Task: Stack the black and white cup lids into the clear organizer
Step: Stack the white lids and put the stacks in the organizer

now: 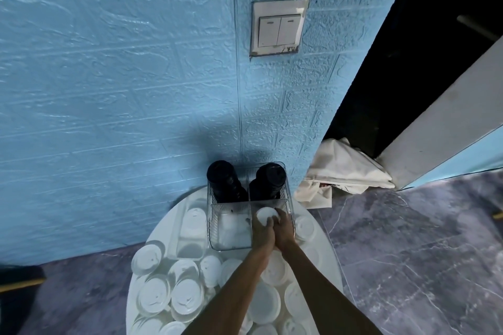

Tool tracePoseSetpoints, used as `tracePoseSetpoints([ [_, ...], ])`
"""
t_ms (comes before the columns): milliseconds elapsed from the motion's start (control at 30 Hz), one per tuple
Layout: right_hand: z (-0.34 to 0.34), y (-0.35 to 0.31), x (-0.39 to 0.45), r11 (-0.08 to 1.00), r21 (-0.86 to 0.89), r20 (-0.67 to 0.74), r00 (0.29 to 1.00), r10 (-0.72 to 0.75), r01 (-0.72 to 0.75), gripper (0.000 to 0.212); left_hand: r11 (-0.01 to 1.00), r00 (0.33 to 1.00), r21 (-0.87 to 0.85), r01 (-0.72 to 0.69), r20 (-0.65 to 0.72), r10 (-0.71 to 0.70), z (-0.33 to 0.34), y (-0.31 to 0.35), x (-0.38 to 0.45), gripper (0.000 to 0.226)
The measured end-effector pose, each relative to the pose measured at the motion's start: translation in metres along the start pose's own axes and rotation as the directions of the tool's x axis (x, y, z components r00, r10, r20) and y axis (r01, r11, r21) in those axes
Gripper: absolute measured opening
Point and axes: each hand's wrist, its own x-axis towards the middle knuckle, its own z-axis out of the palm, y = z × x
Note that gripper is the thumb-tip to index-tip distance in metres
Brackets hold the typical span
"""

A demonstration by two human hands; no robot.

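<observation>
White lid (267, 215) gripped by both hands (273, 231), inside clear organizer (217, 226) front-right compartment

I can read no text here; the dark print on the crumpled white bag (343, 171) at far right is too blurred.

From my remote station, I see only two forearms and two hands of the person. Both forearms are bare along their whole visible length; I see no sleeve or cuff on either. The left hand (263, 234) is bare: I observe no glove, and no ring or watch that I can make out. The right hand (284, 228) is likewise ungloved, its wrist showing no strap or band. Fingers are partly hidden, so finer detail such as nails cannot be judged.
</observation>
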Motion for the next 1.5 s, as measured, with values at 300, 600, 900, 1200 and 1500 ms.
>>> tracePoseSetpoints([
  [300, 0.015, 0.012, -0.006, 0.987, 0.163, -0.126, 0.992, 0.022, -0.001, 0.041, 0.997, 0.997, 0.058, 0.047, 0.052, -0.05, -0.003, 0.002, -0.005, 0.066],
  [600, -0.007, -0.002, -0.047, 0.967, 0.235, -0.066, 0.994, -0.084, 0.098, 0.047, 0.996, 0.981, 0.025, 0.085, 0.171, -0.089, -0.017, 0.015, -0.027, 0.065],
  [900, -0.045, -0.069, -0.1, 0.868, 0.427, -0.089, 0.967, -0.237, 0.252, 0.037, 0.962, 0.954, -0.179, -0.207, 0.18, 0.239, -0.076, 0.066, -0.076, 0.039],
  [1200, -0.044, -0.098, -0.181, 0.698, 0.46, -0.101, 0.814, -0.572, 0.548, 0.038, 0.724, 0.727, -0.195, -0.662, 0.068, 0.683, -0.13, 0.076, -0.146, 0.024],
  [1500, -0.012, -0.034, -0.194, 0.605, 0.291, -0.011, 0.635, -0.772, 0.741, 0.032, 0.58, 0.583, -0.144, -0.802, 0.025, 0.812, -0.163, -0.01, -0.141, 0.033],
])
